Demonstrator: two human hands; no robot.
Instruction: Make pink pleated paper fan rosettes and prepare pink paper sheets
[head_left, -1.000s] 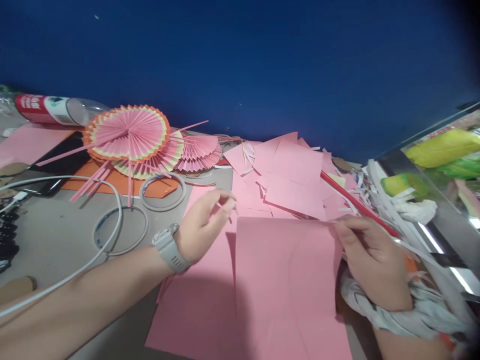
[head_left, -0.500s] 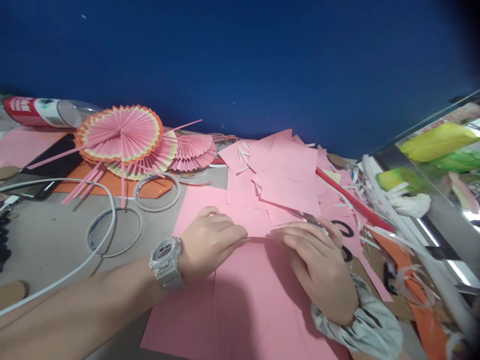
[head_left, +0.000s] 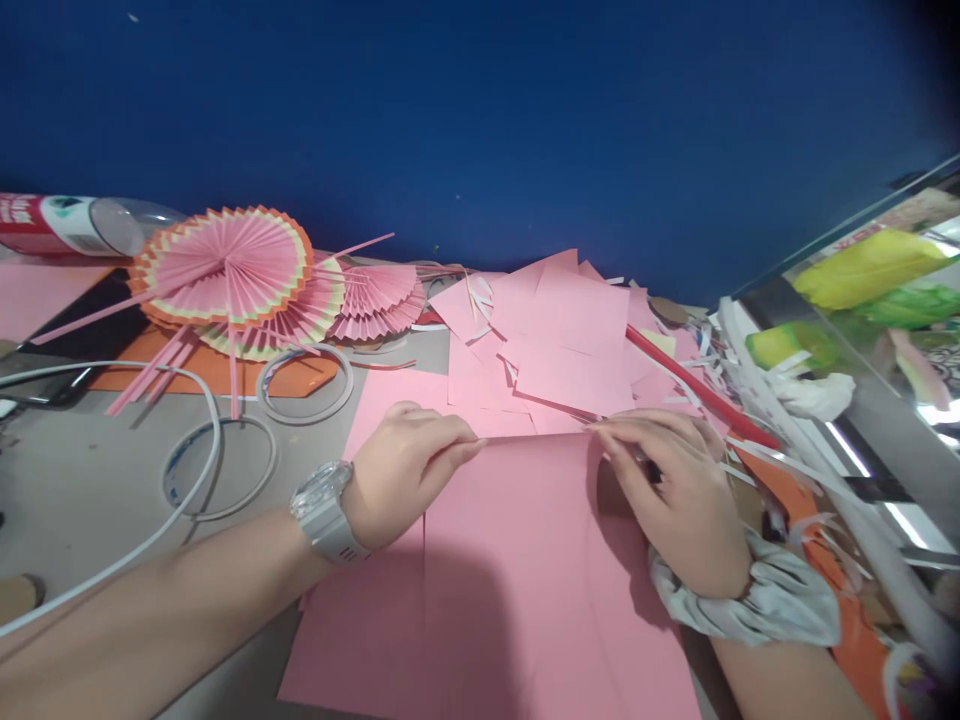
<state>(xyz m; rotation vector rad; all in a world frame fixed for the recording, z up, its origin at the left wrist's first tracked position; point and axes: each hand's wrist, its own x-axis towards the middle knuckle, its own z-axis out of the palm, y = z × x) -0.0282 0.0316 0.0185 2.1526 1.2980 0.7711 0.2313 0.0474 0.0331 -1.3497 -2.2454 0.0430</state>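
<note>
A large pink sheet of paper (head_left: 510, 560) lies before me, its far edge lifted between my two hands. My left hand (head_left: 412, 470), with a clear watch at the wrist, pinches that edge at its left end. At the right end, my right hand (head_left: 667, 490), wearing a grey-green scrunchie, grips the same edge between thumb and fingers. The paper bows slightly near the right hand and casts a shadow there. Just beyond the edge rests a pile of cut pink paper pieces (head_left: 570, 335).
Pleated paper rosettes (head_left: 225, 265) with pink strips stand at the back left, by a plastic bottle (head_left: 67, 225). Tape rings (head_left: 306, 385) and a white cable (head_left: 214, 450) lie to the left. A red strip (head_left: 705, 390), paper scraps and a clear bin (head_left: 892, 370) are at the right.
My hands have moved apart along the edge, the right one further right. The far edge is raised higher, and a longer stretch of it shows between my fingers.
</note>
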